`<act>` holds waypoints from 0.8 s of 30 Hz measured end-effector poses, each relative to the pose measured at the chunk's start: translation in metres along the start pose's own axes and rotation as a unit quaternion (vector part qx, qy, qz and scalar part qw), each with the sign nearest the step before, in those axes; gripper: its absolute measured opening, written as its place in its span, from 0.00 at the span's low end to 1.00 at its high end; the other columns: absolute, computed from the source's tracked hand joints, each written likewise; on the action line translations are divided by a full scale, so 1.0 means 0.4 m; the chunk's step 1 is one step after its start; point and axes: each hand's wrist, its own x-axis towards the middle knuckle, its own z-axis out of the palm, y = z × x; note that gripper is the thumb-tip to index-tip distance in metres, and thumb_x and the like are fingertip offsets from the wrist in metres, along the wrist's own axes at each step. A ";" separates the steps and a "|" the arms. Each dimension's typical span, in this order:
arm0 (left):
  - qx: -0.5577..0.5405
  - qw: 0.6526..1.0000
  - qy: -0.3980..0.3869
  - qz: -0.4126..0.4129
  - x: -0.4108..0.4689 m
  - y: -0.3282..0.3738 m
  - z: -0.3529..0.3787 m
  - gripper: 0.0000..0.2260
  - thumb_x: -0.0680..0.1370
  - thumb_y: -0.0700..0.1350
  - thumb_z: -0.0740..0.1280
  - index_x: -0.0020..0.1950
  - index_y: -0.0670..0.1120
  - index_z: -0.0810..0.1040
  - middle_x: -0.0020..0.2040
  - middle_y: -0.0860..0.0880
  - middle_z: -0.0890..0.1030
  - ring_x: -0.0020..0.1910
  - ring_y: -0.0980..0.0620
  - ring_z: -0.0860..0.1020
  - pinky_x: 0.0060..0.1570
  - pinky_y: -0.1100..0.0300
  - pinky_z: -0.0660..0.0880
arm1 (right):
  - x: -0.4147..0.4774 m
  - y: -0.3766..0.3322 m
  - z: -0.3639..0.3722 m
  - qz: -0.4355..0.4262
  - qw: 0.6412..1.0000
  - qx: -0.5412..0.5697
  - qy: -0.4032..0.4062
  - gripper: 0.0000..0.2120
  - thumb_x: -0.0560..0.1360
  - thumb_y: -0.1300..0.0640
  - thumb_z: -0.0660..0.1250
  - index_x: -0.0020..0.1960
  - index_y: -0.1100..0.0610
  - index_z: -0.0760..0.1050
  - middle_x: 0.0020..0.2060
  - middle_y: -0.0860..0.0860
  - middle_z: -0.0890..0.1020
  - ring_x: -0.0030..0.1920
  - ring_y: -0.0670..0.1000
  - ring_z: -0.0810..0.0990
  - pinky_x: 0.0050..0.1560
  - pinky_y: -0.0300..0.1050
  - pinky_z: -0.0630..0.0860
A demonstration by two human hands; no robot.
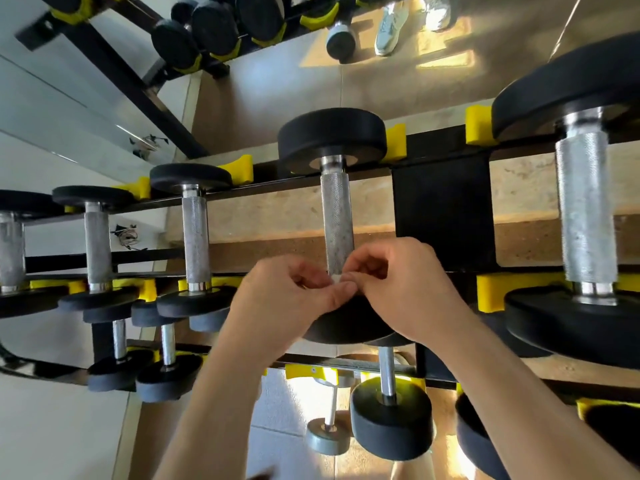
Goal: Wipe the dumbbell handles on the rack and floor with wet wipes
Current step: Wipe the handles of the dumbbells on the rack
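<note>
Black dumbbell rack (443, 209) with yellow cradles (394, 142) spans the frame; a mirror (86, 81) fills the upper left. At centre, the left hand (277, 306) and right hand (398, 289) meet, fingers curled, together pinching a small white wet wipe (335, 278). The wipe sits at the near end of the central dumbbell's knurled handle (336, 216).

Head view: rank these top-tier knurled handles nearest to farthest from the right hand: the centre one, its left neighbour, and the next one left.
1. Centre handle: its near end is at the right hand, which pinches a white wipe together with the left hand.
2. Left neighbour handle: one slot leftward.
3. Next handle left: farther left still.
</note>
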 end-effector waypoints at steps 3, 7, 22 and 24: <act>0.090 0.995 -0.039 0.010 0.044 0.024 -0.006 0.14 0.65 0.59 0.77 0.32 0.51 0.78 0.32 0.55 0.80 0.37 0.55 0.78 0.39 0.59 0.75 | -0.018 0.013 -0.005 0.004 0.999 0.032 0.009 0.06 0.75 0.57 0.69 0.45 0.47 0.82 0.37 0.37 0.80 0.44 0.35 0.78 0.43 0.28 0.73; 0.086 0.995 -0.036 0.039 0.058 0.013 -0.012 0.11 0.65 0.52 0.79 0.33 0.51 0.79 0.33 0.55 0.82 0.38 0.53 0.80 0.43 0.54 0.78 | -0.051 0.023 -0.002 -0.010 0.998 0.051 0.030 0.06 0.76 0.56 0.68 0.48 0.46 0.81 0.39 0.35 0.80 0.48 0.35 0.77 0.46 0.26 0.72; 0.045 0.987 0.142 0.061 0.031 0.020 0.033 0.11 0.67 0.49 0.79 0.34 0.54 0.76 0.35 0.57 0.80 0.38 0.57 0.78 0.41 0.59 0.76 | -0.160 0.003 0.065 -0.027 0.982 -0.041 0.182 0.15 0.75 0.41 0.64 0.51 0.50 0.81 0.45 0.42 0.82 0.42 0.37 0.78 0.41 0.23 0.72; -0.069 0.986 0.152 0.010 0.040 -0.003 0.021 0.09 0.66 0.45 0.79 0.34 0.52 0.79 0.33 0.53 0.82 0.37 0.52 0.81 0.46 0.50 0.80 | -0.164 -0.014 0.087 -0.061 0.977 -0.089 0.184 0.18 0.73 0.41 0.62 0.51 0.53 0.82 0.47 0.46 0.83 0.46 0.44 0.81 0.43 0.33 0.77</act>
